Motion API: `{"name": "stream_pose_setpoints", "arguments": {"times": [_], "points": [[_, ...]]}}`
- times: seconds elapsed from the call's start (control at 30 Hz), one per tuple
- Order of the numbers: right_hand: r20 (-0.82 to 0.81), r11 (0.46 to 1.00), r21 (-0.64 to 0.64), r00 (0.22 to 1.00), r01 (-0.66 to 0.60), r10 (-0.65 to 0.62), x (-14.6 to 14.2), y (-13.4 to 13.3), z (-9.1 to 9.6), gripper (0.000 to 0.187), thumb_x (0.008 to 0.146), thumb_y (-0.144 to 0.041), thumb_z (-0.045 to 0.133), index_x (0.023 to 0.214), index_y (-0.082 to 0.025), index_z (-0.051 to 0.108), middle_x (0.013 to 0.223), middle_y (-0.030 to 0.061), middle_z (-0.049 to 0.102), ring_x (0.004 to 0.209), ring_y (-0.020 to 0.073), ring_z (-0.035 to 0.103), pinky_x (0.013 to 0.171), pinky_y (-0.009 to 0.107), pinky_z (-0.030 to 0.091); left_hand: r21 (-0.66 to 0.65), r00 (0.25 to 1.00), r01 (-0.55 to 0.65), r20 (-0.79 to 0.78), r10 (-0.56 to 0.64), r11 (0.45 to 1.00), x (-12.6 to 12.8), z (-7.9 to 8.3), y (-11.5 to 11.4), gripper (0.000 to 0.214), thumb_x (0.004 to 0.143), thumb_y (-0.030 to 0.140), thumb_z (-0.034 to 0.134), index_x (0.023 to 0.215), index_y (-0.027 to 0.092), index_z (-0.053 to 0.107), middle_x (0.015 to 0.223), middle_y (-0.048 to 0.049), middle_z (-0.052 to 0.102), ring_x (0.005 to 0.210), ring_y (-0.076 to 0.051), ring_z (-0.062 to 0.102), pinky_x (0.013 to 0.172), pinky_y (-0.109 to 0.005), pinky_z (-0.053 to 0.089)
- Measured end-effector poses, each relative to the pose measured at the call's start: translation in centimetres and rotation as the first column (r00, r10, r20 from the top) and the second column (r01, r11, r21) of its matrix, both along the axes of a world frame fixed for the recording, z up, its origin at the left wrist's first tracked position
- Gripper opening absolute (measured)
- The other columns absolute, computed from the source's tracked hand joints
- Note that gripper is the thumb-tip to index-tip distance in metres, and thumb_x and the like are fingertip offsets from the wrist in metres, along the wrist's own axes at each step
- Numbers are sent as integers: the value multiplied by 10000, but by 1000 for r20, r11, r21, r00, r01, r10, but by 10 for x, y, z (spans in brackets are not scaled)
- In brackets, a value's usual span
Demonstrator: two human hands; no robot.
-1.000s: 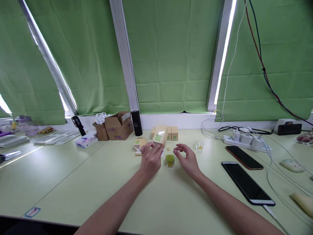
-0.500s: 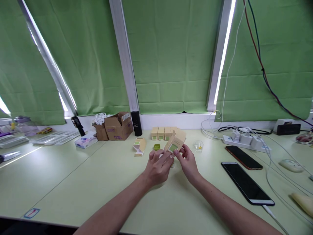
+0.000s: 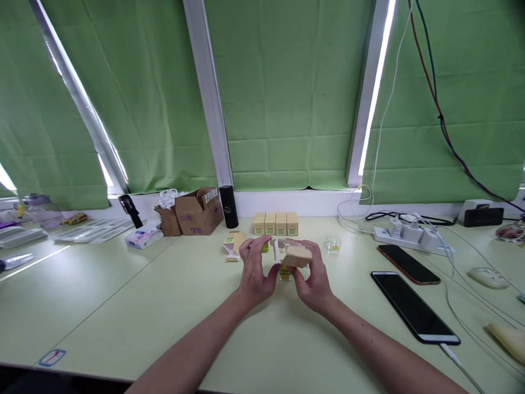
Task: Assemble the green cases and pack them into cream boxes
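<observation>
Between my hands is a small kraft cardboard box (image 3: 298, 256), tilted, with a white inner flap (image 3: 276, 251) standing out on its left. My right hand (image 3: 315, 276) grips the box, thumb below and fingers behind its right side. My left hand (image 3: 256, 273) pinches at the flap side of the same box, its thumb under the edge. Just below the box, a small clear container with something yellow-green (image 3: 284, 273) shows partly on the table. Behind my left fingertips, a green piece (image 3: 266, 248) is mostly covered. An opened carton (image 3: 233, 245) lies to the left.
Several closed kraft boxes (image 3: 275, 224) stand in a row behind my hands. A clear tray (image 3: 333, 244) sits to the right, near two phones (image 3: 415, 306) and a power strip (image 3: 410, 239). At the back left are a brown carton (image 3: 199, 212), a black cylinder (image 3: 228, 207) and a tissue pack (image 3: 143, 236).
The box has been tipped over and lowered, so its printed label no longer faces me. My left hand has turned and moved its fingers to the box's left side.
</observation>
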State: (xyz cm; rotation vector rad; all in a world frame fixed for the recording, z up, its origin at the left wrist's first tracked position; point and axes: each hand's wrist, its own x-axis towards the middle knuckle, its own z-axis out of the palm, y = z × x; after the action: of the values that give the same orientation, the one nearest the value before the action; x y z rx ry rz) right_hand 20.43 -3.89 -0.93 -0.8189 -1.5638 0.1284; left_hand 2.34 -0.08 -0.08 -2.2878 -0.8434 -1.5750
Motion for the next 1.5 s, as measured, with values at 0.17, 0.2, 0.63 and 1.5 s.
{"name": "stream_pose_setpoints", "arguments": {"times": [0.17,0.2,0.63,1.5], "points": [[215,984,175,975,15,-53,3,-1,2,606,859,-83,502,1414,-324,460,1488,83,551,1354,330,489,1073,594,473,-5,994,77,-79,-77,997,-6,0,3,625,813,297,693,1381,233,439,1433,-191,533,1300,-369,473,1057,-532,369],[232,981,194,970,23,-69,4,-1,1,598,858,-73,498,1399,-327,466,1513,78,528,1371,332,477,1081,602,461,3,995,69,-74,-69,998,-6,0,3,582,812,308,703,1337,239,461,1426,-186,533,1297,-368,469,1056,-532,369],[98,975,5,970,223,-223,19,27,-21,466,886,-186,552,1341,-266,489,1273,122,581,1219,342,488,974,577,497,123,999,-32,-11,34,992,-3,-1,1,352,847,186,661,1138,274,483,1349,-153,513,1221,-339,466,992,-537,428],[55,996,-21,995,89,-88,16,24,-17,461,923,-211,549,1377,-273,486,1358,133,546,1287,321,519,1007,551,525,-443,761,545,618,-198,712,3,-4,16,680,822,497,804,1363,187,534,1119,-129,714,1073,-288,668,951,-428,504]]}}
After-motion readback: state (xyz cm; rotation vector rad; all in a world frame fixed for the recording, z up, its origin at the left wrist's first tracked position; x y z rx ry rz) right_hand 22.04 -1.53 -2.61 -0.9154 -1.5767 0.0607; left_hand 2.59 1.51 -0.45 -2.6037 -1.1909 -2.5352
